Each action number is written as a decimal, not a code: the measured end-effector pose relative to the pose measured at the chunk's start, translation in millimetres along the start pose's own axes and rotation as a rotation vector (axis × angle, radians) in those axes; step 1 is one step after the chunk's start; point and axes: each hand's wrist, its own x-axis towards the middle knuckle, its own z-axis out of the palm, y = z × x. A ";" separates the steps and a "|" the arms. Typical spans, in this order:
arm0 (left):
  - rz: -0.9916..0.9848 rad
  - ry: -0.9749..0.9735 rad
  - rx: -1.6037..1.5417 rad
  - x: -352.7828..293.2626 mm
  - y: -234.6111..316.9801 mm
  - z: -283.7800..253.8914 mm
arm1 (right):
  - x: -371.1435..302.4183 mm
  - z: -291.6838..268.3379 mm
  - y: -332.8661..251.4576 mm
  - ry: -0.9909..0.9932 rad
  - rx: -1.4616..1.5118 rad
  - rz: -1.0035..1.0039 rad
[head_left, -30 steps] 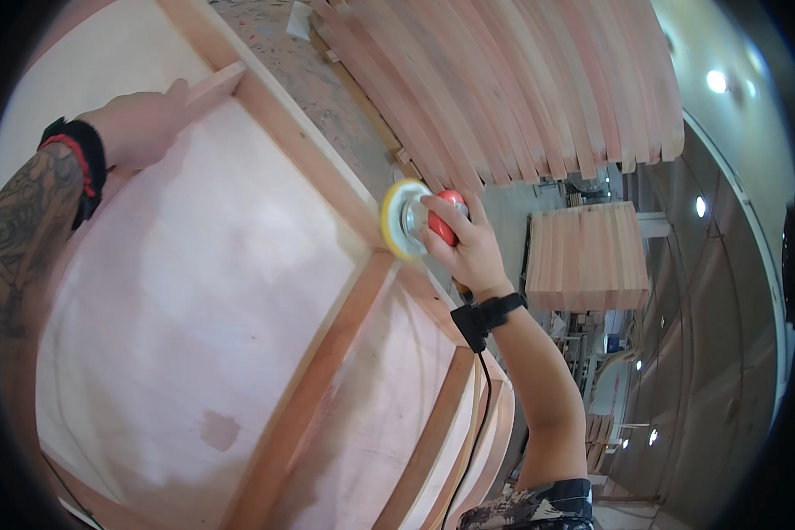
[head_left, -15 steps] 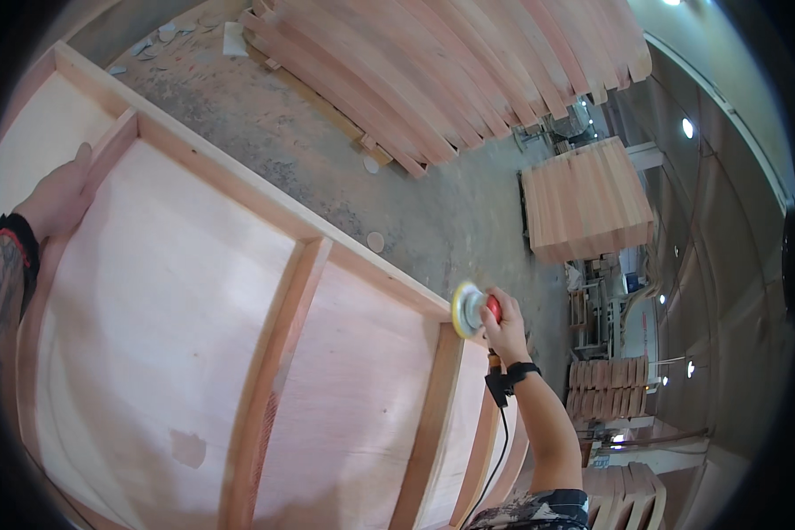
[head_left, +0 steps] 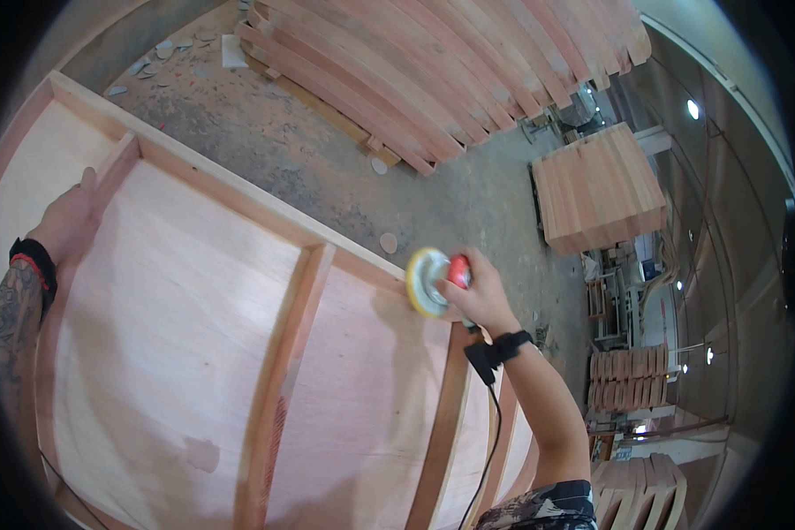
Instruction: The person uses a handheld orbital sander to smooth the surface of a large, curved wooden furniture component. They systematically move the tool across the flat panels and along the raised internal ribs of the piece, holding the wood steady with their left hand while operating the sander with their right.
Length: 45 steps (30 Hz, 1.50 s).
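Observation:
A large wooden panel point(head_left: 172, 300), framed by an outer rail point(head_left: 238, 203) and divided by several cross slats point(head_left: 284, 371), fills the lower left. At the far left my left hand point(head_left: 69, 219) is wrapped over a short cross slat point(head_left: 120, 164), thumb along its top. My right hand point(head_left: 486, 299) grips the red top of a round orbital sander point(head_left: 428, 281) with a yellow-edged pad. The sander is tilted with its pad against the outer rail, near a joint with a cross slat. A black cord point(head_left: 495, 411) runs down from it beside my forearm.
Stacked wooden frames point(head_left: 397, 71) stand beyond the rail. Further right are a block of stacked boards point(head_left: 602, 190) and more piles of wooden parts point(head_left: 627, 375). Used sanding discs point(head_left: 389, 242) and dust lie on the concrete floor point(head_left: 327, 190).
My right hand has moved the sander left along the outer rail. My left hand keeps its hold on the cross slat. The whole view has shifted slightly.

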 end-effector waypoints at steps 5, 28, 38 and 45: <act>-0.013 0.032 -0.017 -5.3 10.2 -0.3 | 56.8 40.9 -88.1 -0.031 -0.035 -0.216; -0.083 0.021 -0.038 0.5 10.2 0.6 | 38.7 18.7 -55.2 -0.054 -0.014 -0.090; 0.298 0.277 0.421 -68.4 148.8 -13.5 | -10.8 -39.0 100.9 0.027 -0.041 0.070; -0.046 -0.199 -0.708 -167.9 375.7 66.0 | -82.7 -82.1 232.9 0.023 0.005 0.094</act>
